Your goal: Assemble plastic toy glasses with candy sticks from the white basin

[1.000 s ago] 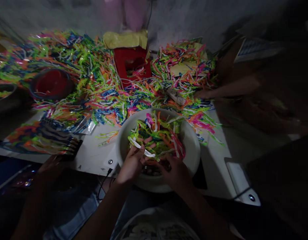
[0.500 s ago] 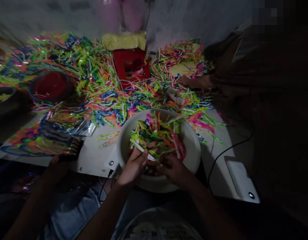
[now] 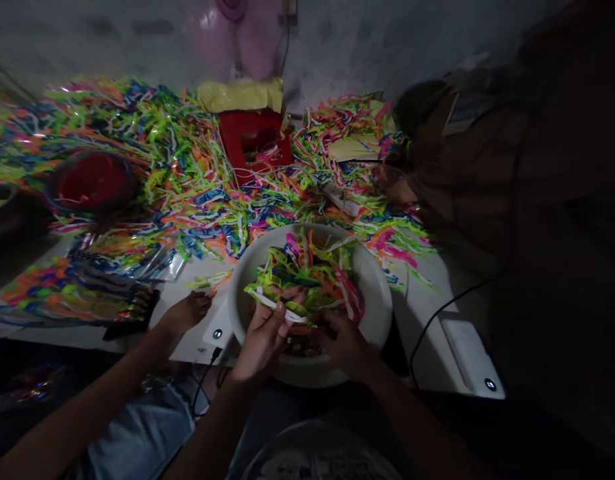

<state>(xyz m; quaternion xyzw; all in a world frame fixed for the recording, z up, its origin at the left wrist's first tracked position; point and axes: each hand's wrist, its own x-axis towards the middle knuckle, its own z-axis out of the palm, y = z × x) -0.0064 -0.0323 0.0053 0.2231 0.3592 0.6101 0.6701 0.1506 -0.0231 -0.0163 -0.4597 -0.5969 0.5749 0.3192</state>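
Over a white basin point(image 3: 384, 313), my left hand point(image 3: 264, 333) pinches a limp yellow-green and white strip point(image 3: 272, 303) between thumb and fingers. My right hand point(image 3: 344, 340) is closed at the strip's right end, its fingertips in shadow. Below both hands, the basin holds a tangle of soft strips point(image 3: 332, 280) in yellow-green, orange, pink and blue. Their exact kind is hard to make out in the dim light.
A co-worker's hand point(image 3: 187, 312) reaches in from the left, near loose strips. Another person's hand point(image 3: 400, 190) is at the right. Strips point(image 3: 157, 133) cover the table around a red stool point(image 3: 230, 143) and a red bowl point(image 3: 94, 177). A white power bank point(image 3: 470, 353) lies right.
The co-worker's hand at left has moved up and right, away from the row of strips toward the basin. My hands keep the strip, and the view has shifted slightly.
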